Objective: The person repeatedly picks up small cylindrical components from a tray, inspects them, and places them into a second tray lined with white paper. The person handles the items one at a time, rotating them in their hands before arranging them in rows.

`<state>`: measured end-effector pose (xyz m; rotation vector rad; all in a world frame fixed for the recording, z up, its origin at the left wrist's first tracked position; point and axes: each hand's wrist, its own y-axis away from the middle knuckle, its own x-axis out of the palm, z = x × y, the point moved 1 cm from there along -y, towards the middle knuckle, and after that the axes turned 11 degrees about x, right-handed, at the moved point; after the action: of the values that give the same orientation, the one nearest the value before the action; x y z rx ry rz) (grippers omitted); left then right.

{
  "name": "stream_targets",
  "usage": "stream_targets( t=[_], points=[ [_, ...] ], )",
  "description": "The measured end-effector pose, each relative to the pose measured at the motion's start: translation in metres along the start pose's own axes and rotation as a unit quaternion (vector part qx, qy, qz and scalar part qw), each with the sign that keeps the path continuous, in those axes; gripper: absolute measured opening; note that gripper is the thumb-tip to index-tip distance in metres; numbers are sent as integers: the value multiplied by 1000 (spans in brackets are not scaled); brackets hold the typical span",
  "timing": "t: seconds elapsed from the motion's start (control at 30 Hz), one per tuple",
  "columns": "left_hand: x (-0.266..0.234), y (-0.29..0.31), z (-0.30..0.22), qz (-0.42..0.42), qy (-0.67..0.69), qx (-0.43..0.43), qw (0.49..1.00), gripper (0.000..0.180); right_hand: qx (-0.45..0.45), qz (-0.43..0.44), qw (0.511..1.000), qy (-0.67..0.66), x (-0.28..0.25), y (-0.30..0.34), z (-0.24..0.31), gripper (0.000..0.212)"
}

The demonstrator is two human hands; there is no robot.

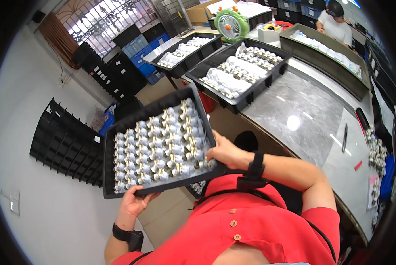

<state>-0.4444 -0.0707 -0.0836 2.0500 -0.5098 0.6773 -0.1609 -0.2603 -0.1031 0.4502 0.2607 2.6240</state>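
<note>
Between my hands I carry a black plastic tray (pixel 160 189), off the table and tilted. Rows of small white metal parts with gold-coloured bits (pixel 156 143) fill it, set on a pale sheet. My left hand (pixel 137 201) grips the tray's near edge, its thumb over the rim and the fingers underneath. On the right side, my right hand (pixel 228 152) is closed round the tray wall, thumb on the inside. What exactly the small parts are, I cannot tell.
To the right stands a grey marbled table (pixel 290 106) with black trays of similar parts (pixel 246 99), a long olive bin (pixel 326 59), a green fan (pixel 231 25) and a pen (pixel 344 138). Stacked black trays (pixel 67 143) lean along the left wall. A person (pixel 335 26) works at the far right.
</note>
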Motion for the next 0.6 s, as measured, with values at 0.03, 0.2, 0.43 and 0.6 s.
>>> stream_targets(
  t=[0.03, 0.2, 0.43, 0.6],
  points=[
    [19, 17, 3, 5, -10, 12, 1000, 48, -19, 0, 1000, 4, 1, 21, 19, 83],
    [31, 96, 30, 124, -67, -45, 989, 48, -72, -57, 995, -39, 12, 150, 11, 79],
    [84, 127, 48, 176, -238, -107, 949, 37, -36, -259, 961, -90, 51, 289, 9, 72],
    [112, 129, 104, 256, -352, -205, 877, 24, -56, -425, 893, -138, 69, 379, -30, 67]
  ],
)
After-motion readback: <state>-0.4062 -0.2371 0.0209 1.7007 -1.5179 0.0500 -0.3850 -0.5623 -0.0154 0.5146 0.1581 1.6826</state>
